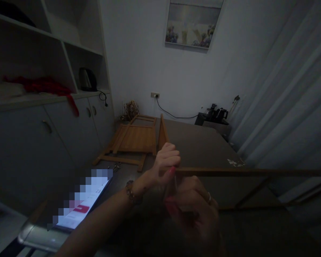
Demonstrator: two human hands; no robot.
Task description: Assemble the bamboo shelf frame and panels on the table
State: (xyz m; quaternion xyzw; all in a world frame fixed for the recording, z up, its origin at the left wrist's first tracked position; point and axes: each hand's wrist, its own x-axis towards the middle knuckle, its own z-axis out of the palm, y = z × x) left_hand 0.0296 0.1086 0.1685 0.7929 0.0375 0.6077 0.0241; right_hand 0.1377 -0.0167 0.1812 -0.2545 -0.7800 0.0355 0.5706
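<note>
Left hand (167,160) curled closed around the end of a wooden frame (230,172) over the table (195,137), an upright board (163,132) just beyond. Right hand (196,207) just beside it, fingers bent, blurred; can't tell what it holds. Phone (82,203) lit, left of the hands.

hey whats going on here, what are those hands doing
A person's left hand is curled at the end of a wooden frame. The right hand is just below it, fingers bent; whether it pinches something small is too dark to tell. Another wooden panel lies farther back on the table.
</note>
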